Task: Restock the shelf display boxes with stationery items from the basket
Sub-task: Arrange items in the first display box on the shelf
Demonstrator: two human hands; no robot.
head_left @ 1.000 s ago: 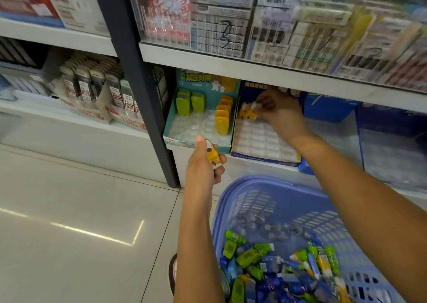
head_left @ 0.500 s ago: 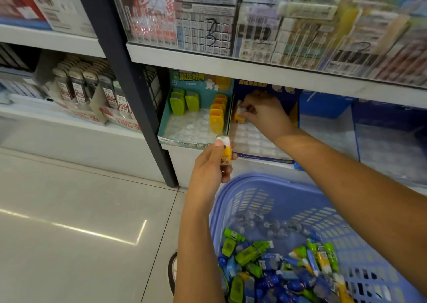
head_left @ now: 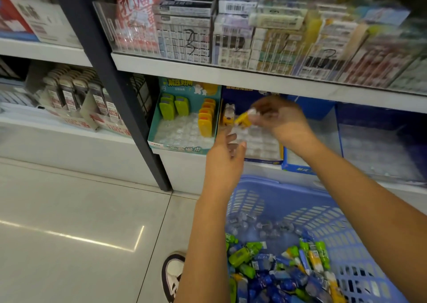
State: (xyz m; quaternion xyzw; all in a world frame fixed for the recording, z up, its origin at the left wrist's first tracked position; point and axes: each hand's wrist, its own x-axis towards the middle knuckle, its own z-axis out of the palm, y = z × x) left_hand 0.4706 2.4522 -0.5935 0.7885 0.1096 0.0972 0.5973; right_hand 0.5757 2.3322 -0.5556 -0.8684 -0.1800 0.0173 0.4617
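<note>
On the lower shelf (head_left: 184, 172), over the back left corner of the blue box (head_left: 263, 161), the right hand (head_left: 282, 120) pinches a yellow item (head_left: 242, 120) at its fingertips, blurred. A second item (head_left: 228, 117) stands in that corner. The left hand (head_left: 225, 157) hangs just below, fingers loose, holding nothing. The basket (head_left: 258, 181) of stationery (head_left: 265, 265) sits beneath both arms.
</note>
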